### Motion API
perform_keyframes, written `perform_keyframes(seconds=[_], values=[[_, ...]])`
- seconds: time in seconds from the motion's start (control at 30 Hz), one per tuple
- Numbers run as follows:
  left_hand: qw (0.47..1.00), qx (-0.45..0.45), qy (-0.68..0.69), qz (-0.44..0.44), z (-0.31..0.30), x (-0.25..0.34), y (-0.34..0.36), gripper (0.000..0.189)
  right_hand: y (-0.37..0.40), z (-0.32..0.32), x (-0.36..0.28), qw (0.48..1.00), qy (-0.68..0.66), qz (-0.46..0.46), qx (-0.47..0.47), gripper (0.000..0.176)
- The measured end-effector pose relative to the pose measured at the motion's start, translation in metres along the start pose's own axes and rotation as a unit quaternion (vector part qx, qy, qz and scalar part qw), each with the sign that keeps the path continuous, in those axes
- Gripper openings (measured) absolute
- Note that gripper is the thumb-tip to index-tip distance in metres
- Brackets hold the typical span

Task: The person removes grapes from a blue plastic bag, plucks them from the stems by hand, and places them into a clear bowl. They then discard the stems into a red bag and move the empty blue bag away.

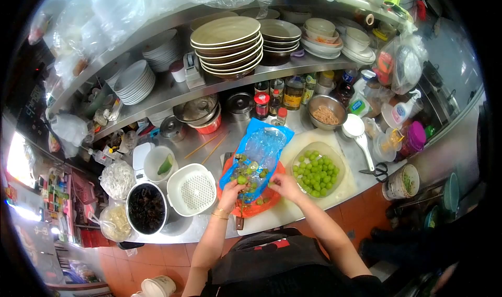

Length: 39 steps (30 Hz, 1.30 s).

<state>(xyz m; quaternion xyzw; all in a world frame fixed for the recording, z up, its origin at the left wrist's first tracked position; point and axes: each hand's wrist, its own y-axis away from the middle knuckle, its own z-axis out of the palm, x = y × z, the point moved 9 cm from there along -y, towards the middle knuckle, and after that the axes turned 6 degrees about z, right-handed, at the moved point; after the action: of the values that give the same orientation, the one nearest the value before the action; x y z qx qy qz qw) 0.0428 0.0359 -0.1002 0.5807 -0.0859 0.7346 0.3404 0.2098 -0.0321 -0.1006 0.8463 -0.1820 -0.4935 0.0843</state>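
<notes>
Green grapes on stems lie in an open blue and clear bag (266, 140), which rests on an orange-red plastic bag (256, 207). My left hand (230, 193) is at the bag's left side, its fingers closed on a green grape (241, 180). On the right edge of the bag is my right hand (284, 186), fingers pinched together; what they hold is too small to make out. To its right, a clear bowl (340, 177) full of loose green grapes (316, 174) stands on a pale cutting board (346, 155).
Left of the bags stand a white strainer basket (192, 190) and a pot of dark food (147, 208). Behind are chopsticks (213, 148), sauce bottles (293, 93) and a metal bowl of meat (328, 112). Scissors (377, 171) lie at the right. A shelf with stacked plates (226, 45) hangs above.
</notes>
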Motion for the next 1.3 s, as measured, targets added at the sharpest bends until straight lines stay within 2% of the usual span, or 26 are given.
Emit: perform_keyframes(seconds=[0.03, 0.13, 0.17, 0.27, 0.37, 0.47, 0.53, 0.57, 0.67, 0.7, 0.8, 0.83, 0.93, 0.97, 1.07, 1.17, 1.2, 1.23, 1.27, 1.3], values=[[1.000, 0.010, -0.021, 0.015, -0.003, 0.001, 0.001, 0.025, 0.001, 0.008, 0.004, 0.999, 0.047, -0.006, -0.003, 0.021], [0.998, 0.043, -0.054, 0.012, -0.007, 0.005, 0.010, 0.023, 0.010, 0.011, -0.016, 0.978, 0.147, -0.134, 0.069, 0.021], [0.994, 0.047, -0.095, 0.029, -0.011, 0.005, 0.011, 0.022, 0.011, 0.006, -0.020, 0.971, 0.152, -0.143, 0.112, 0.024], [0.978, 0.059, -0.186, 0.079, -0.025, 0.002, 0.004, 0.021, 0.001, 0.004, -0.009, 0.957, 0.225, -0.074, 0.168, 0.026], [0.971, 0.075, -0.205, 0.097, -0.031, 0.002, 0.003, 0.023, -0.012, 0.019, 0.011, 0.941, 0.306, -0.053, 0.136, 0.028], [0.966, 0.079, -0.229, 0.086, -0.032, 0.002, 0.002, 0.024, -0.016, 0.019, 0.021, 0.956, 0.267, -0.018, 0.117, 0.027], [0.951, 0.065, -0.282, 0.106, -0.022, -0.002, 0.000, 0.025, -0.009, 0.009, 0.003, 0.962, 0.207, -0.066, 0.166, 0.026], [0.921, 0.049, -0.355, 0.151, -0.009, 0.001, 0.000, 0.022, -0.005, 0.002, -0.007, 0.962, 0.176, -0.089, 0.190, 0.026], [0.919, 0.013, -0.352, 0.174, 0.022, -0.018, -0.015, 0.025, -0.002, -0.007, -0.021, 0.970, 0.115, -0.092, 0.192, 0.029], [0.899, -0.003, -0.400, 0.179, 0.029, -0.023, -0.020, 0.023, 0.000, -0.008, -0.022, 0.964, 0.127, -0.104, 0.209, 0.030], [0.902, 0.056, -0.391, 0.172, 0.015, -0.025, -0.030, 0.022, 0.002, -0.012, -0.028, 0.950, 0.152, -0.131, 0.238, 0.034], [0.851, 0.096, -0.448, 0.256, 0.013, -0.007, -0.029, 0.023, 0.004, -0.013, -0.028, 0.951, 0.153, -0.133, 0.232, 0.035], [0.752, 0.074, -0.572, 0.319, 0.017, 0.015, -0.048, 0.028, 0.006, -0.009, -0.030, 0.955, 0.155, -0.140, 0.209, 0.035], [0.734, 0.053, -0.619, 0.275, 0.011, -0.003, -0.065, 0.036, 0.005, -0.009, -0.032, 0.956, 0.156, -0.145, 0.203, 0.035], [0.726, 0.003, -0.659, 0.199, -0.003, -0.027, -0.086, 0.030, 0.008, -0.011, -0.035, 0.950, 0.146, -0.190, 0.202, 0.031], [0.887, 0.034, -0.418, 0.194, -0.015, -0.023, -0.086, 0.021, 0.010, -0.022, -0.028, 0.973, 0.005, -0.168, 0.155, 0.028], [0.948, -0.009, -0.294, 0.125, -0.010, -0.033, -0.087, 0.022, 0.012, -0.027, -0.031, 0.974, -0.028, -0.162, 0.156, 0.028], [0.984, -0.050, -0.163, 0.050, 0.001, -0.039, -0.079, 0.023, 0.014, -0.031, -0.036, 0.974, -0.062, -0.155, 0.155, 0.028], [0.995, -0.089, -0.027, -0.027, 0.016, -0.045, -0.069, 0.025, 0.016, -0.035, -0.040, 0.972, -0.095, -0.149, 0.154, 0.027], [0.991, -0.127, -0.015, -0.032, 0.031, -0.042, -0.061, 0.024, 0.018, -0.038, -0.046, 0.972, -0.099, -0.156, 0.147, 0.027]])
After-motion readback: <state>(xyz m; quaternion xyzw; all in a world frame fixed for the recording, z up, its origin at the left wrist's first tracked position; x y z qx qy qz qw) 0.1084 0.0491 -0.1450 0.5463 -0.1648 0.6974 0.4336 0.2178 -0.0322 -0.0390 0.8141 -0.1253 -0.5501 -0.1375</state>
